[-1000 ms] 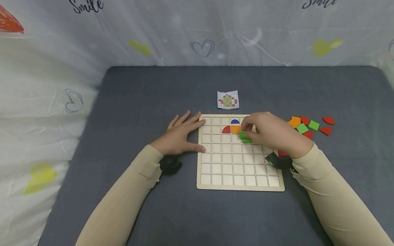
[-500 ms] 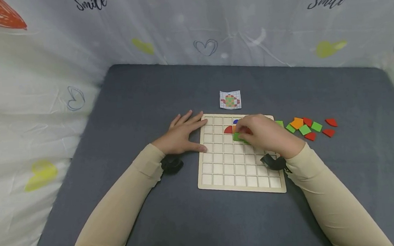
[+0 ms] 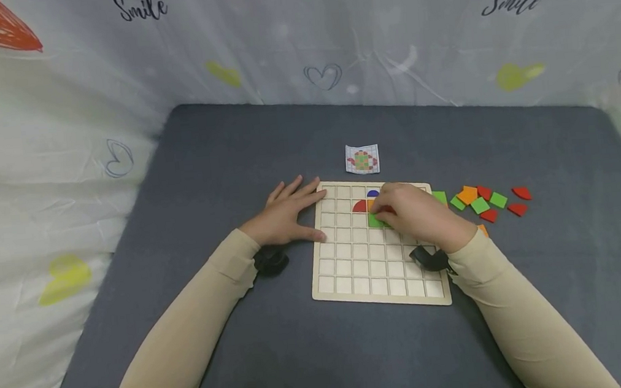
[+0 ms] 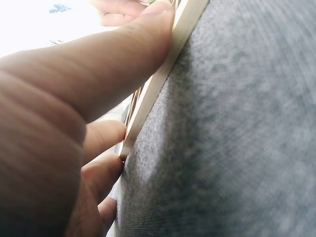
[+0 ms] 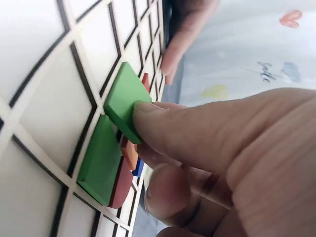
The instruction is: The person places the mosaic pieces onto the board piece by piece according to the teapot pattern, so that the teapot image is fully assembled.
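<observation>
My right hand [image 3: 420, 212] pinches a green square tile [image 5: 124, 96] between thumb and fingers, low over the wooden grid board [image 3: 345, 268]. In the right wrist view this tile is tilted, its lower corner right at the grid lines. Beside it a second green tile [image 5: 101, 160] lies in a cell. Around these are a red quarter-round tile [image 3: 359, 206], an orange tile [image 5: 131, 155], partly hidden, and a blue half-round tile [image 3: 373, 193]. My left hand [image 3: 286, 216] lies with fingers spread, its thumb and fingertips touching the board's left edge.
Several loose red, green and orange tiles [image 3: 479, 205] lie right of the board, some partly covered by the right forearm. A small picture card [image 3: 362, 160] with a coloured grid pattern lies behind the board. A printed curtain [image 3: 274, 37] borders the grey table [image 3: 229, 152].
My right hand has shifted slightly left with the green tile, which now sits lower, beside the other green tile and in front of the orange one. The left hand stays at the board's edge.
</observation>
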Available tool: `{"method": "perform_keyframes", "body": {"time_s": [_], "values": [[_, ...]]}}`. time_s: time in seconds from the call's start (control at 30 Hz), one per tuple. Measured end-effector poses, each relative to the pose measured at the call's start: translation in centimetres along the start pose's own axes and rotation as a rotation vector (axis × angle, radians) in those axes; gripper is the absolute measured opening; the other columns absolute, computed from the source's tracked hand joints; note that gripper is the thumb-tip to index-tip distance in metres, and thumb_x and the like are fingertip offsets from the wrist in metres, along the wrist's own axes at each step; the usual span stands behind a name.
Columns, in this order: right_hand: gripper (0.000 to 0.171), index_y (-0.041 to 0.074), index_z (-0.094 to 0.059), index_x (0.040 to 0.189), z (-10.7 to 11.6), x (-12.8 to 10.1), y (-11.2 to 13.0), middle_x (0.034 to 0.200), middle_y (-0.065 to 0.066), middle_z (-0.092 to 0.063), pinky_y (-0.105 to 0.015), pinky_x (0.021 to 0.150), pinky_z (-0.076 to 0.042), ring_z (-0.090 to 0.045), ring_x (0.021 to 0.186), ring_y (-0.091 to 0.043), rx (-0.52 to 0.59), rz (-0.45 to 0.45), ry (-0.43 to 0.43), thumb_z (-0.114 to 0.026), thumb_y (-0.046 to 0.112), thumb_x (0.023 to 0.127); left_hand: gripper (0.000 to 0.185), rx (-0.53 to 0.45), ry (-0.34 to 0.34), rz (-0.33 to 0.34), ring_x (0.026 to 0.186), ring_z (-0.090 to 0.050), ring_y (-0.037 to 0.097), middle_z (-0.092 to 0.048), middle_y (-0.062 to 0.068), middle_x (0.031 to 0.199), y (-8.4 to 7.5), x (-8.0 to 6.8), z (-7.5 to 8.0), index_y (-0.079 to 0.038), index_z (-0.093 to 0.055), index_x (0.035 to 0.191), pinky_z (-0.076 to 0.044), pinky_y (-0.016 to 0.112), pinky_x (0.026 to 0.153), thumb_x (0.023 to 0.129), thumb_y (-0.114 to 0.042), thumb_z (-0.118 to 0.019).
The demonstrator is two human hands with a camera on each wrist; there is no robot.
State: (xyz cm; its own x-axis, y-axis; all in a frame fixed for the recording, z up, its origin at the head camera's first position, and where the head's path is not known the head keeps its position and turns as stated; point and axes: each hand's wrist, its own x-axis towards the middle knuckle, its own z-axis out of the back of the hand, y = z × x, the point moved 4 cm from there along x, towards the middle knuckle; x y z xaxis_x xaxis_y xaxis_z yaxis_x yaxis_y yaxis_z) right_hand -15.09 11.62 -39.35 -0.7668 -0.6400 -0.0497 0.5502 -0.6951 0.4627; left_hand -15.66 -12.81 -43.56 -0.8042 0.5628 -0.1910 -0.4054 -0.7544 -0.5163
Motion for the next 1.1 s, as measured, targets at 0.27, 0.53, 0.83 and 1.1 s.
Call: {"method": "perform_keyframes", "body": {"time_s": [0.27,0.53,0.83,1.1], "values": [[0.009,0.014,-0.077,0.095,-0.1,-0.3,-0.1,0.094,0.003,-0.070,-0.035,0.080,-0.054,-0.062,0.085,-0.015,-0.010,-0.004,-0.039,-0.074,0.010,0.088,0.098,0.002,0.002,0.000,0.151,0.008,0.021,-0.005,-0.008,0.164,-0.1,0.1,-0.2,-0.028,-0.026,0.156,0.013,0.045,0.119,0.078,-0.067,-0.069],[0.008,0.015,-0.078,0.094,-0.1,-0.3,-0.5,0.092,0.004,-0.070,-0.034,0.079,-0.054,-0.063,0.084,-0.014,0.020,-0.023,-0.038,-0.075,0.012,0.088,0.098,0.010,0.007,-0.003,0.151,0.009,0.021,-0.005,-0.008,0.164,-0.2,0.1,0.0,-0.028,-0.025,0.156,0.013,0.045,0.118,0.078,-0.067,-0.068],[0.009,0.015,-0.079,0.094,0.5,-0.7,-0.7,0.093,0.004,-0.069,-0.033,0.076,-0.055,-0.062,0.083,-0.012,0.026,-0.006,-0.052,-0.076,0.012,0.086,0.098,0.006,0.009,-0.006,0.151,0.009,0.020,-0.005,-0.008,0.164,-0.2,0.1,0.1,-0.028,-0.025,0.156,0.014,0.045,0.118,0.078,-0.067,-0.069],[0.012,0.014,-0.079,0.098,2.0,-2.3,-1.3,0.096,0.001,-0.071,-0.035,0.074,-0.054,-0.063,0.086,-0.015,0.008,-0.046,-0.062,-0.074,0.009,0.087,0.098,-0.001,0.011,0.000,0.151,0.010,0.021,-0.005,-0.008,0.164,-0.1,0.0,0.1,-0.028,-0.024,0.156,0.014,0.045,0.118,0.078,-0.067,-0.068]]}}
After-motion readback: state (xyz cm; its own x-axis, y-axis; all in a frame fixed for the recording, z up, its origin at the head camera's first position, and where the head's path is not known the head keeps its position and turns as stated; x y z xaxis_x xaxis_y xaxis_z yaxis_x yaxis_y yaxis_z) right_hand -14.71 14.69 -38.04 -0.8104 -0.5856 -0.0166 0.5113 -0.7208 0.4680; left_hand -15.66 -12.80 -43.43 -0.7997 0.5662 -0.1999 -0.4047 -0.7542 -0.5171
